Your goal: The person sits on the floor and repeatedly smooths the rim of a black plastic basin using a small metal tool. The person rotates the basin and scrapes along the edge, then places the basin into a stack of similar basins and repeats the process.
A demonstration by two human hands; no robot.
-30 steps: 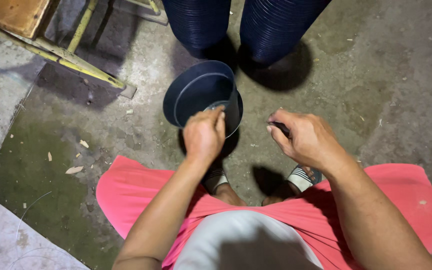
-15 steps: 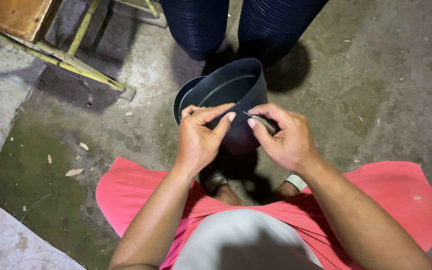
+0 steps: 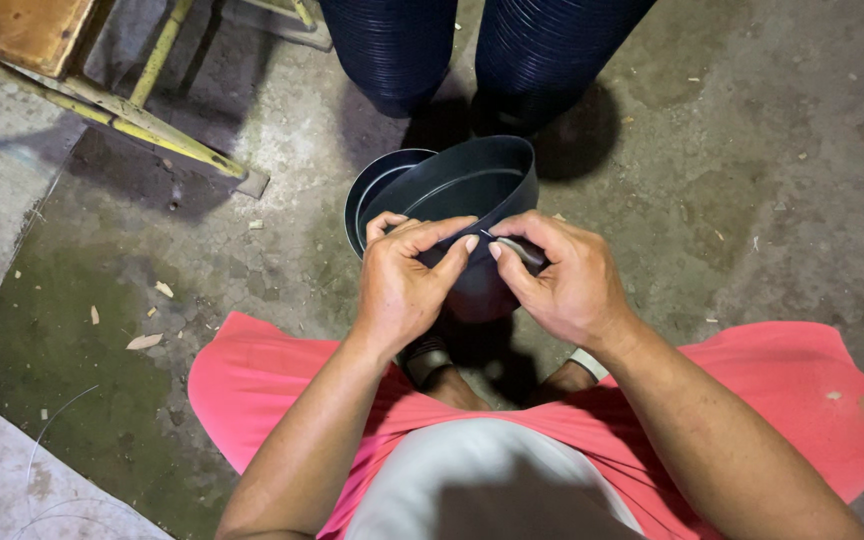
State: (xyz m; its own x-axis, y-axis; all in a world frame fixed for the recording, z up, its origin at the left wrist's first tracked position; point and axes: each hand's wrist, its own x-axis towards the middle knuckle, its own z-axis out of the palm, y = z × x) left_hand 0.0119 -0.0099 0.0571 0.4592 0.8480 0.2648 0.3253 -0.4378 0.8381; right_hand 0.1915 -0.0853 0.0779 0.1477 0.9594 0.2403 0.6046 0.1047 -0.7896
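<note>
I hold a dark blue-grey plastic bowl [image 3: 477,190] tilted up in front of me, over a second like bowl [image 3: 372,190] that stays on the floor. My left hand [image 3: 402,280] grips the near rim of the raised bowl with fingers curled over the edge. My right hand [image 3: 562,280] pinches a small dark tool [image 3: 520,250] against the same rim, fingertips almost touching those of the left hand. What kind of tool it is I cannot make out.
Two tall stacks of dark ribbed bowls [image 3: 392,50] [image 3: 542,50] stand just beyond. A yellow metal frame [image 3: 142,125] with a wooden top [image 3: 17,30] is at the upper left. Rough concrete floor [image 3: 752,180] with scattered chips; my pink shorts [image 3: 282,390] below.
The left hand lifted the top bowl off the one on the floor and tilted it toward me. The right hand came in from the right with the tool to the rim.
</note>
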